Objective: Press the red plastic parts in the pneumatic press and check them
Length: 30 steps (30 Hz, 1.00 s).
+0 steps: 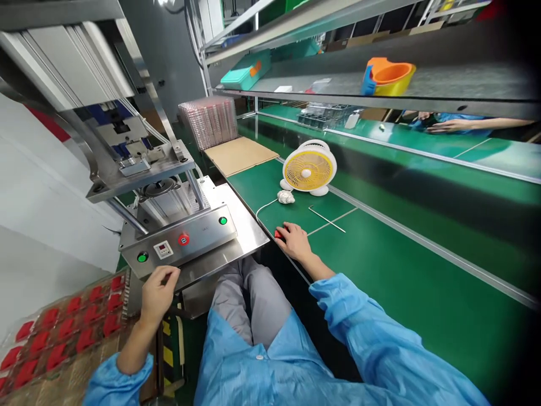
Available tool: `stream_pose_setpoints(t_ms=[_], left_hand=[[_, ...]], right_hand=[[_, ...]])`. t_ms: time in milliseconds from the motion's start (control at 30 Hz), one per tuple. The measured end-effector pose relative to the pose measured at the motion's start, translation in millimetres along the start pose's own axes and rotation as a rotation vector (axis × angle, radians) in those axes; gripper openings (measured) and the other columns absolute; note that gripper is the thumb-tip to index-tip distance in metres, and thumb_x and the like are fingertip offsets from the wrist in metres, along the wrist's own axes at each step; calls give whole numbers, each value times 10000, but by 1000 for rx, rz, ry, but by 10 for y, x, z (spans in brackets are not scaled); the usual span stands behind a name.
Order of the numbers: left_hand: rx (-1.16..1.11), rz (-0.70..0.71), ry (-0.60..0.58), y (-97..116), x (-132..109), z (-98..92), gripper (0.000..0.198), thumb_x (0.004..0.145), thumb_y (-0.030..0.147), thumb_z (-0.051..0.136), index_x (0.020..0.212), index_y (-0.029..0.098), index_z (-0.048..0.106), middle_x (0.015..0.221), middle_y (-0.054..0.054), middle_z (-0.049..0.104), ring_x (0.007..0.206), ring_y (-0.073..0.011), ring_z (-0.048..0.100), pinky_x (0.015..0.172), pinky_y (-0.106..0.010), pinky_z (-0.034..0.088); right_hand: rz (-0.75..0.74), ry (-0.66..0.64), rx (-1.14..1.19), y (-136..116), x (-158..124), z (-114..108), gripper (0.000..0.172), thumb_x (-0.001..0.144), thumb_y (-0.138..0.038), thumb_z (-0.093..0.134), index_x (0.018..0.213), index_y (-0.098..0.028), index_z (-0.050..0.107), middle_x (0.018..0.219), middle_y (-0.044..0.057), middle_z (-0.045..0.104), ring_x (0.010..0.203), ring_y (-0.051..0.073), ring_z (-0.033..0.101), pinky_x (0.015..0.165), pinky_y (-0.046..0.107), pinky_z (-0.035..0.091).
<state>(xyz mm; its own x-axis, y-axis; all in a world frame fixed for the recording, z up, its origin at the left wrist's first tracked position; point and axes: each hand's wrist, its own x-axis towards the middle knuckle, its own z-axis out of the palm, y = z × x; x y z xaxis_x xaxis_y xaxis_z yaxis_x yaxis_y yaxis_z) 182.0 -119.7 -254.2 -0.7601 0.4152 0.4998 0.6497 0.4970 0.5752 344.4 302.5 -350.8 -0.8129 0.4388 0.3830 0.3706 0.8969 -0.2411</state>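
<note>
My left hand (158, 288) is curled at the front edge of the steel press machine (186, 237), just below its control panel with a green button (142, 257), a red button (183, 239) and a second green button (222, 220). Whether anything is in its fingers I cannot make out. My right hand (295, 241) rests on the near edge of the green table (380, 270), fingers closed over a small red part (278, 233). Both arms wear blue sleeves.
A tray of red parts in clear blisters (63, 332) lies at lower left. A small yellow fan (309, 168), cardboard sheet (240, 154) and stack of clear trays (208, 121) sit farther back. Another person's hand (443, 125) rests across the conveyor. An orange cup (387, 76) stands on the shelf.
</note>
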Motion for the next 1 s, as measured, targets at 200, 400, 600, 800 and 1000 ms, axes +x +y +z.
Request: stream_pose_setpoints(t_ms=[200, 400, 600, 800, 1000], left_hand=[[1, 157, -56, 282, -56, 267, 148, 897, 311, 585, 814, 258, 695, 855, -14, 687, 811, -157, 675, 724, -283, 557], [209, 649, 102, 785, 120, 289, 155, 851, 137, 651, 964, 236, 688, 813, -29, 642, 776, -142, 620, 705, -289, 519], [364, 990, 264, 979, 194, 199, 362, 828, 90, 668, 1156, 244, 665, 695, 10, 569, 743, -135, 592, 688, -304, 492], [424, 1046, 277, 1045, 177, 128, 334, 871, 106, 612, 1168, 256, 643, 697, 17, 586, 707, -130, 608, 678, -308, 517], [333, 1041, 272, 1063, 166, 89, 365, 835, 69, 649, 1156, 242, 648, 712, 16, 596, 740, -130, 608, 708, -303, 510]], right_hand=[[-17, -9, 24, 62, -43, 32, 284, 926, -388, 598, 1123, -225, 720, 1276, 154, 561, 1148, 336, 501, 949, 471, 449], [-46, 4, 70, 166, -85, 108, 305, 904, -402, 614, 1086, -195, 744, 1242, 183, 566, 1095, 363, 520, 911, 491, 470], [-71, 15, 122, 264, -90, 249, 354, 913, -444, 587, 1067, -171, 750, 1210, 206, 568, 1063, 373, 512, 870, 500, 447], [-55, 48, 163, 271, -108, 266, 308, 870, -433, 627, 1022, -190, 741, 1194, 191, 567, 1087, 383, 497, 890, 521, 438], [-82, 106, 441, 82, -99, 135, 322, 893, -454, 601, 1038, -187, 709, 1216, 188, 568, 1200, 372, 484, 1022, 565, 381]])
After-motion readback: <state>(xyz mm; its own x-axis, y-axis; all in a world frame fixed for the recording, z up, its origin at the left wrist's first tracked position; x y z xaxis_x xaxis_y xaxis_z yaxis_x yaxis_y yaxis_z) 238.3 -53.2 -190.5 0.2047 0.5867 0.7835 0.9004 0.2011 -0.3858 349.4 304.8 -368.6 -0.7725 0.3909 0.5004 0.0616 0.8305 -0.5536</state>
